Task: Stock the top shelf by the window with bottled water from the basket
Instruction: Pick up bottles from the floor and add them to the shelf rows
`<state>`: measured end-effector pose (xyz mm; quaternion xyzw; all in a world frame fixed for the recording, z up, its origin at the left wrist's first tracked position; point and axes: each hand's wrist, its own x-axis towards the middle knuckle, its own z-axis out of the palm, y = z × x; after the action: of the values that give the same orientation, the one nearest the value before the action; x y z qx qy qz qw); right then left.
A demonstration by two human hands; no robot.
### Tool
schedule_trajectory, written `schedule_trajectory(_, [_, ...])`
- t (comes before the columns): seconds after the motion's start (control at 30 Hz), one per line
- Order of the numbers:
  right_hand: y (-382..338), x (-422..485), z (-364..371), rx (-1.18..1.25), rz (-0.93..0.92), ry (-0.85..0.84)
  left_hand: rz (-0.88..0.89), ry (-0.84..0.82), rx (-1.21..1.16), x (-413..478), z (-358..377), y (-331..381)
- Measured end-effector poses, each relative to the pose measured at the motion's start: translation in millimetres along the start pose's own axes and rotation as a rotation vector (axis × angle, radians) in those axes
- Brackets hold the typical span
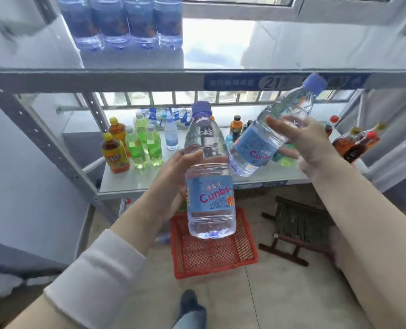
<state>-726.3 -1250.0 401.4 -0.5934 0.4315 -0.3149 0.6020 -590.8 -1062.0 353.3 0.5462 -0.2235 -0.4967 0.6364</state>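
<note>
My left hand (pixel 173 179) grips an upright water bottle (pixel 209 184) with a blue cap and a blue "Cunbs" label, held above the red basket (pixel 247 241) on the floor. My right hand (pixel 309 143) grips a second, same-looking water bottle (pixel 268 138), tilted with its cap up and to the right, just under the top shelf's front edge (pixel 126 79). Several water bottles (pixel 126 22) stand in a row at the left of the top shelf. Inside the basket I see only bare mesh; part of it is hidden behind the left bottle.
The lower shelf (pixel 149 179) holds orange drink bottles (pixel 114 150), green drink bottles (pixel 145 143), a small water bottle (pixel 171 134) and dark bottles at the right (pixel 354 143). A low wooden stool (pixel 297 229) stands right of the basket. A window runs behind the shelves.
</note>
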Motion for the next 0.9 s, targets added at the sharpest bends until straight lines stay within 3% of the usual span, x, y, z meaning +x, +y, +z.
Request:
schedule_trajectory(0.17, [-57, 36, 10, 0.076, -0.101, -0.031, 0.105, -0.014, -0.007, 32, 2, 55])
schedule_trajectory(0.37, [-100, 81, 15, 0.150, -0.071, -0.058, 0.161, -0.019, 0.022, 63, 3, 90])
schedule_trajectory(0.9, [-152, 248, 21, 0.073, -0.089, -0.273, 0.274, 0.279, 0.075, 170, 36, 149])
